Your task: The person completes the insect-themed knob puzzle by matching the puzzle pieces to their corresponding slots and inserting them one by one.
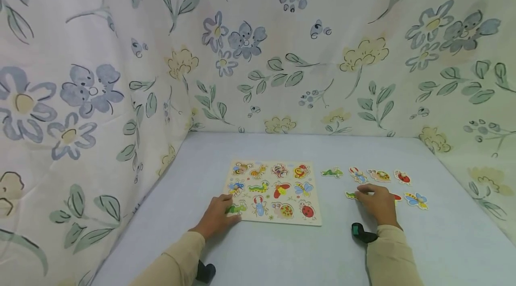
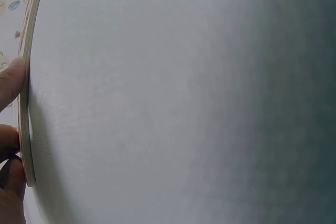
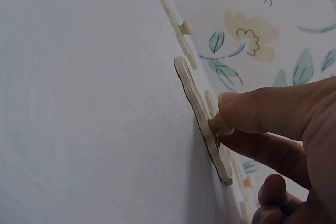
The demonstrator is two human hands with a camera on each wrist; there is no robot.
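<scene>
A wooden insect puzzle board (image 1: 278,221) with rows of bug pictures lies flat in the middle of the table. My left hand (image 1: 219,214) grips its near left corner; in the left wrist view, fingertips (image 2: 11,80) press against the board's edge (image 2: 27,114). To the right of the board, my right hand (image 1: 378,203) pinches the small knob (image 3: 221,124) of a green caterpillar puzzle piece (image 1: 350,195) between thumb and finger. The right wrist view shows this piece edge-on, close over the table. Behind the right hand, a red puzzle piece (image 1: 397,197) is partly hidden.
Beyond the right hand lie a grasshopper piece (image 1: 332,172), a beetle piece (image 1: 357,174), a snail piece (image 1: 379,175) and a ladybug piece (image 1: 402,177). A yellow-and-blue winged piece (image 1: 416,200) lies to its right. Floral curtains (image 1: 258,89) surround the white table (image 1: 278,254).
</scene>
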